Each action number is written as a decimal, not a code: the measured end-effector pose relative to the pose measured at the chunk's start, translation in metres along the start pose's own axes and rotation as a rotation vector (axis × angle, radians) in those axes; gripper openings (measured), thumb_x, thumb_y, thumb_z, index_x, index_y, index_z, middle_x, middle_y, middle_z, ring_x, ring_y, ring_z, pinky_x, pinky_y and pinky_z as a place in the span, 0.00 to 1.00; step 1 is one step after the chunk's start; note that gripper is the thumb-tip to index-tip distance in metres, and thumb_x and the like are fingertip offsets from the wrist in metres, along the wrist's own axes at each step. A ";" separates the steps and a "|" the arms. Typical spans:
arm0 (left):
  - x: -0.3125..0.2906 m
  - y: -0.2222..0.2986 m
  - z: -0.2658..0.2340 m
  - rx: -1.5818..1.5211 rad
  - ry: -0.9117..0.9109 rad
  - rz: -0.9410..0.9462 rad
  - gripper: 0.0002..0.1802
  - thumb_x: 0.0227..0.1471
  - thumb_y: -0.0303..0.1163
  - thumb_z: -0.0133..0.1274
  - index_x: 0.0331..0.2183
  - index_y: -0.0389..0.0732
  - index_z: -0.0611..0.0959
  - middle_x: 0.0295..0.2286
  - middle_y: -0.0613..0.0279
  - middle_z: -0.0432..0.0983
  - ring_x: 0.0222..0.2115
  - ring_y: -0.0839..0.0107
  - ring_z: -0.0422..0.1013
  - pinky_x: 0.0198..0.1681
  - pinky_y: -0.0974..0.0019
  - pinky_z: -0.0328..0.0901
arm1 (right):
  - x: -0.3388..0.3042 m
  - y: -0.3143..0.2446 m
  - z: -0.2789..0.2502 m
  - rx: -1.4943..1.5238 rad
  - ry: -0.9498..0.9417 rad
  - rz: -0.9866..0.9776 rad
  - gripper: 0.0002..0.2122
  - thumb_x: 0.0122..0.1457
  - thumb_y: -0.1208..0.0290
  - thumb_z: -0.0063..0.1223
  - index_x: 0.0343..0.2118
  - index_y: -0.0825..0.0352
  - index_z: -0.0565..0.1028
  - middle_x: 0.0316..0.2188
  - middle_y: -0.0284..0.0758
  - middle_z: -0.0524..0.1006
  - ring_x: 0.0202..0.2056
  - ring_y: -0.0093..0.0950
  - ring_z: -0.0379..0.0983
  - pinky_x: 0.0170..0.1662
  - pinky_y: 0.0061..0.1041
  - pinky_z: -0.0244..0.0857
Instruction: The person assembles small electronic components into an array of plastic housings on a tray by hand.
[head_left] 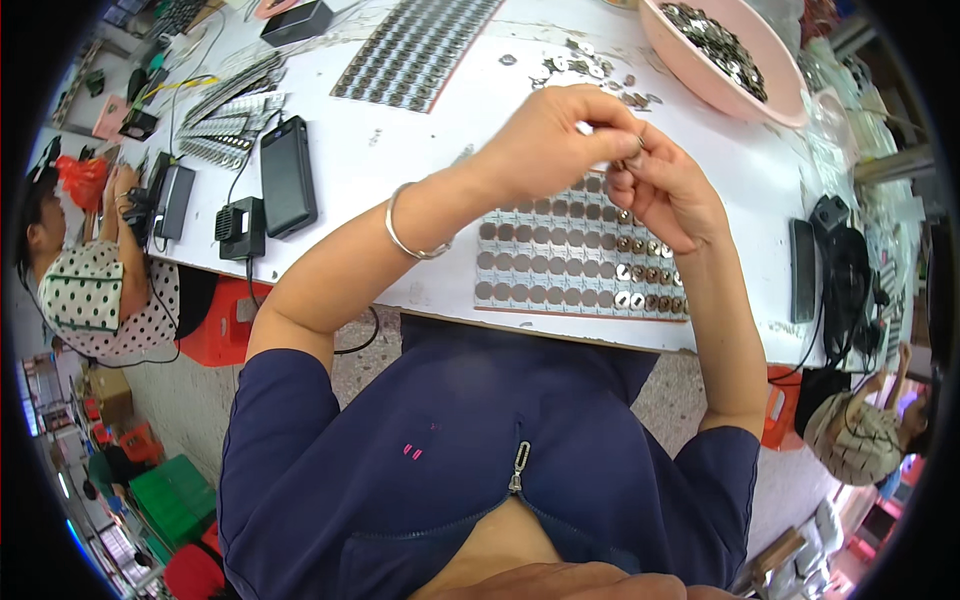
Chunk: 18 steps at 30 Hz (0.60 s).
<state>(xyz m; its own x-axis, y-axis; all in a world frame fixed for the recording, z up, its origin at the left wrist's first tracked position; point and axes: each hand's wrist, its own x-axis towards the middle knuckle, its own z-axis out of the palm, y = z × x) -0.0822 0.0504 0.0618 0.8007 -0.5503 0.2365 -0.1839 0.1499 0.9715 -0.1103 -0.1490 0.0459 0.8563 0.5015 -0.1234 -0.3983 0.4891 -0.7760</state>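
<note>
My left hand (550, 140) and my right hand (672, 190) meet above the white table, fingertips pinched close together. Something small sits between them, mostly hidden by the fingers, too small to name. Beneath the hands lies a flat panel (545, 280) with rows of dark round discs. Small silver and brass-coloured metal pieces (638, 300) sit on discs at its right side. My right wrist and forearm cover part of the panel's right edge. Beyond my hands, loose metal pieces (568, 65) are scattered on the table.
A pink basin (785, 100) of metal pieces stands at the far right. Another disc panel (410, 55) lies at the back. Left of it are panel strips (220, 130), a black power bank-like box (287, 178) and cables. A black device (802, 270) lies right. Other people sit at both sides.
</note>
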 end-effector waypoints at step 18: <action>0.027 -0.062 -0.051 0.772 0.153 -0.382 0.15 0.48 0.34 0.63 0.40 0.39 0.87 0.22 0.62 0.79 0.19 0.75 0.72 0.23 0.68 0.67 | -0.009 -0.011 -0.018 -0.546 0.299 -0.097 0.16 0.61 0.80 0.58 0.51 0.72 0.74 0.43 0.37 0.78 0.46 0.31 0.80 0.41 0.20 0.78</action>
<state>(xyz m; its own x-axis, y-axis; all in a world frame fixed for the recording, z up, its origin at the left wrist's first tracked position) -0.0198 0.0685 0.0075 0.9440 -0.3245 -0.0590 -0.1777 -0.6510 0.7380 -0.1072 -0.1720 0.0443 0.9664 0.2134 -0.1430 -0.1565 0.0481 -0.9865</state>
